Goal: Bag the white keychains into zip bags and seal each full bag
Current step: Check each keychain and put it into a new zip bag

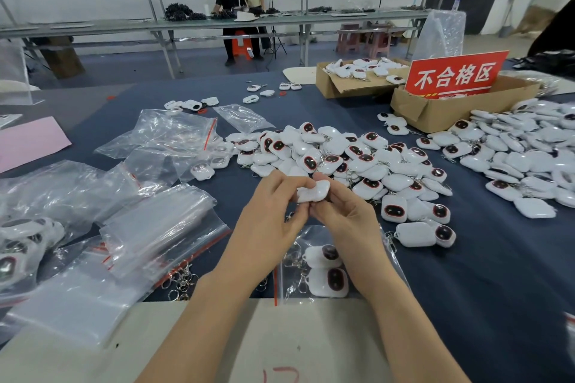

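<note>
- Keychain (313,191), white and rounded, is pinched from both sides above the dark blue tablecloth (485,274), and only its plain white shell shows.
- The left hand (267,207) has its thumb and fingers curled onto the keychain's left end. The right hand (345,211) clamps its fingertips on the right end.
- A clear zip bag (311,232) with a red seal strip lies flat directly beneath the hands. Two white keychains are inside it, dark oval faces up, with their metal clasps toward the strip.
- The main heap of keychains (357,162) lies just beyond the fingers. They are glossy white shells, many showing a dark, red-rimmed face and a small metal clasp.
- A second heap (529,146) spreads out at the far right.
- A stack of empty bags (155,227), thin, shiny and crinkled, rests to the left of the hands, with loose metal rings (180,280) at its near corner.
- A filled bag (21,246) sits at the left edge.
- An open cardboard box (351,85) at the back holds more keychains. A nearer box (435,113) carries a red sign (457,76); its contents are hidden.
</note>
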